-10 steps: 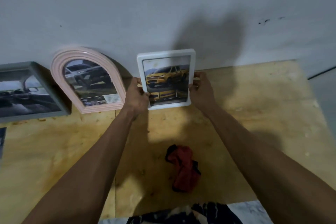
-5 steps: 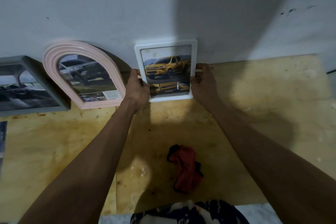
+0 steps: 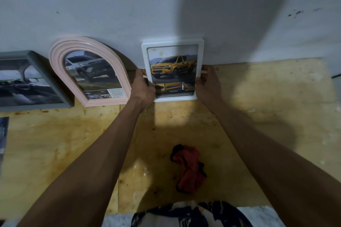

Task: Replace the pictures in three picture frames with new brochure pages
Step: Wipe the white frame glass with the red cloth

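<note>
The white frame (image 3: 200, 55) was a plain rectangle with rounded corners and a flat, glossy border. The page inside it (image 3: 172, 69) showed a yellow pickup truck against hills, with a row of three small detail shots and tiny captions along the bottom. It stood upright with its long axis vertical, its face turned out toward the camera, its top edge against the white wall (image 3: 110, 5) and its bottom edge on the plywood table (image 3: 258, 97).

The left hand (image 3: 144, 88) gripped the frame's lower left edge, fingers curled round it. The right hand (image 3: 208, 86) held the lower right edge the same way, thumb on the front border.

Left of the white frame, just beside the left hand, a pink arched frame (image 3: 55, 57) leaned on the wall and tilted leftward, holding a page with a pale vehicle. Farther left of it stood a grey frame (image 3: 33, 55), partly cut off by the picture's edge. Below the white frame, well apart from it, a crumpled red cloth (image 3: 190, 169) lay on the table
</note>
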